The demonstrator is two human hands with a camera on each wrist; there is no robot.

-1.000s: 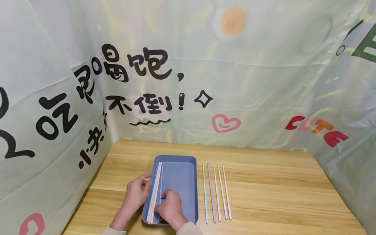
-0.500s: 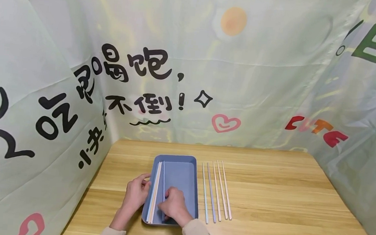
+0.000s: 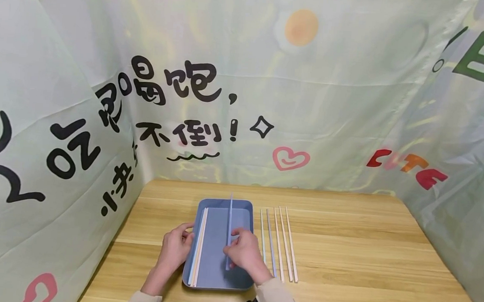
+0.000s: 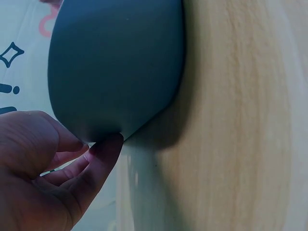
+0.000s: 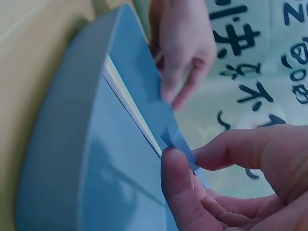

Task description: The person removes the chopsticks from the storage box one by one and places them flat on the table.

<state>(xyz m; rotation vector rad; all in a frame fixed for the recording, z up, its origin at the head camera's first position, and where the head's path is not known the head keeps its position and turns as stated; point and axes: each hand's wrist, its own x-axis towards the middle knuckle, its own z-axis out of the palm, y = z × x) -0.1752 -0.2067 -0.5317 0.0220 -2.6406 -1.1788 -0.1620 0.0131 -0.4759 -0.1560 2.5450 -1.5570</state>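
A blue chopstick (image 3: pixel 230 218) is pinched between the thumb and fingers of my right hand (image 3: pixel 244 250), raised above the blue tray (image 3: pixel 215 257). Its square end (image 5: pixel 174 137) shows up close in the right wrist view. My left hand (image 3: pixel 176 245) holds the tray's left rim, and in the left wrist view its thumb and fingertips (image 4: pixel 111 144) pinch that edge. Along the left side inside the tray lie a few light chopsticks (image 3: pixel 199 246), side by side. Right of the tray, several pale and blue chopsticks (image 3: pixel 288 243) lie spaced apart on the table.
The wooden table (image 3: pixel 365 262) reaches well past the chopsticks on the right. Printed cloth walls (image 3: pixel 333 106) enclose it at the back and both sides. My right forearm hides the near ends of some table chopsticks.
My right hand has lifted the blue chopstick from beside the others in the tray and carried it rightward. The left hand stays at the tray's rim.
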